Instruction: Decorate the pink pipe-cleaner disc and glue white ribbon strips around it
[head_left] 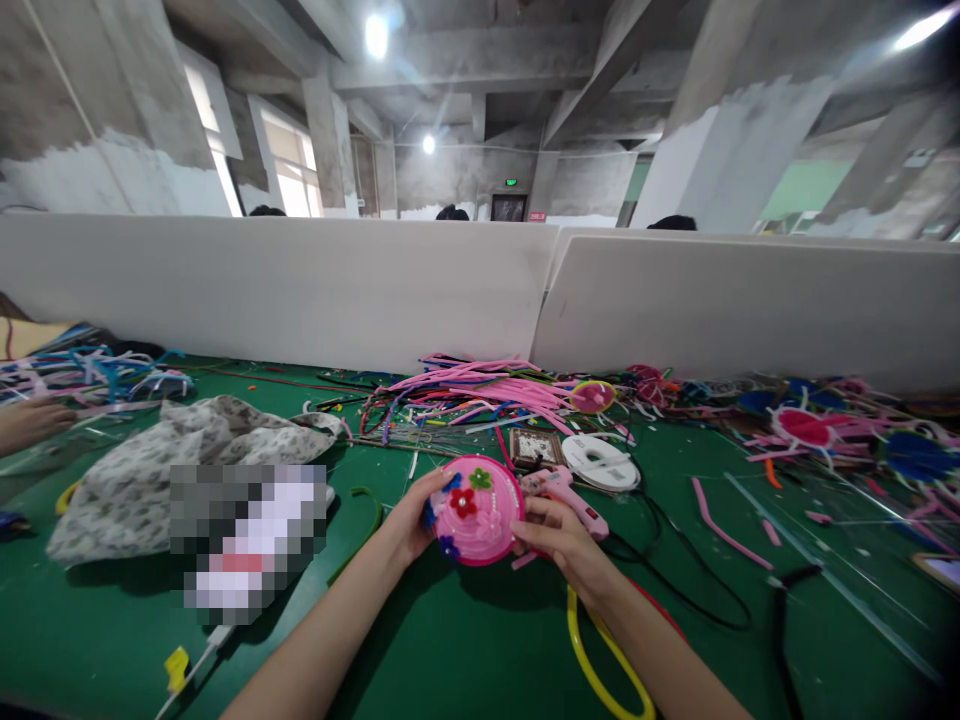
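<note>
One pink disc [491,530], lower centre of frame, over the green table [420,660]: left hand [418,515] fingers gripping its left edge, right hand [561,537] fingers pinching the right. Red flower [463,503] and green flower [480,478] on its face. Pink glue gun [566,488] just beyond right hand; pink stems [487,388] heaped mid-frame.

Round bright-pink disc [482,528], decorated face visible, held over green counter [427,650]; green flower [481,478] at 12 o'clock, red flower [463,502] near centre, blue flower [448,547] at 7.
</note>
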